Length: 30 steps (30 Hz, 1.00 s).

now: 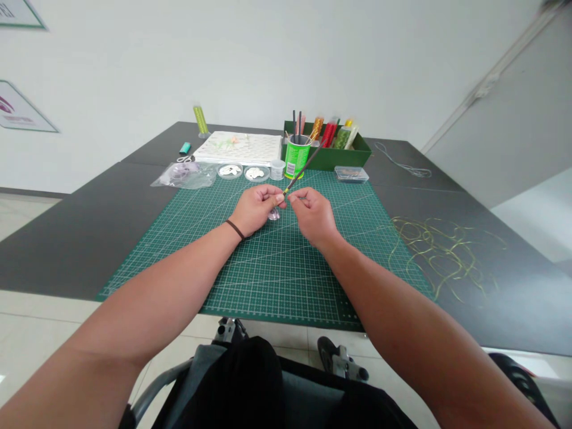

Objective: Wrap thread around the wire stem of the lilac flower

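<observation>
- Head view, middle of the frame: the left hand [257,208] and right hand [313,215] meet low over a green cutting mat [268,280], with a thin dark rod [304,170] slanting up and away toward the upper right
- Left fingers are pinched narrow around the rod's lower end; right fingers are pinched just beside it, and whether they grip the rod or something finer, I cannot tell
- A small glassy piece [273,214] shows just below the left hand; its link to the rod is hidden
- The rod looks light and stiff, but slender enough to snap if levered, so a fingertip hold near the lower end seems safest
- Upper middle: a green can [295,158] and green box [326,156] hold tools and spools, beside two round dishes [243,172] of white pieces
- Right of the mat: loose gold wire [442,256] lies on the dark table [89,238]
</observation>
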Motion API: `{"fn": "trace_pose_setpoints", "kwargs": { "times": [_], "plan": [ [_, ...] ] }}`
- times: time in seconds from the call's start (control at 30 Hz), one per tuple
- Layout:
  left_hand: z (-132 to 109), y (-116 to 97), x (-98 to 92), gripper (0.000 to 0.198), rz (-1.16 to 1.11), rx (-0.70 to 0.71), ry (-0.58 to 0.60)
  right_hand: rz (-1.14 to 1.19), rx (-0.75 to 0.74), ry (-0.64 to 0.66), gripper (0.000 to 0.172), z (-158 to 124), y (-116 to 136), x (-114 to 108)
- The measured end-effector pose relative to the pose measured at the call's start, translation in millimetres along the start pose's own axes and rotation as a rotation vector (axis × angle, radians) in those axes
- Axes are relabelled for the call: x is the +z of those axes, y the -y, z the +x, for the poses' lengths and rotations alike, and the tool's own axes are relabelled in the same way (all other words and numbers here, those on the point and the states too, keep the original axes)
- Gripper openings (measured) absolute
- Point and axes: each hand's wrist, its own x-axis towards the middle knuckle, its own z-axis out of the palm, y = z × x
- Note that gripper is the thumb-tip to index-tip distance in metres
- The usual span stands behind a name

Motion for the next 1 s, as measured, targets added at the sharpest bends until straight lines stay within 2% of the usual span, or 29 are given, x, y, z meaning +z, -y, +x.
{"fn": "trace_pose_setpoints", "kwargs": {
  "times": [0.33, 0.67, 1.0],
  "plan": [
    [-1.6, -2.1, 0.6, 0.019, -0.043, -0.001, 0.007, 0.008, 0.009, 0.007, 0.012, -1.3, 4.3, -0.9],
    [-3.2, -3.6, -1.0, 0.033, -0.173, -0.038, 0.141, 0.007, 0.004, 0.001, 0.015, 0.9, 0.1, -1.4],
    [-1.4, 0.0, -2.5, 0.04, -0.298, -0.096, 0.222, 0.122, 0.067, 0.068, 0.018, 4.6, -8.8, -2.1]
  ]
}}
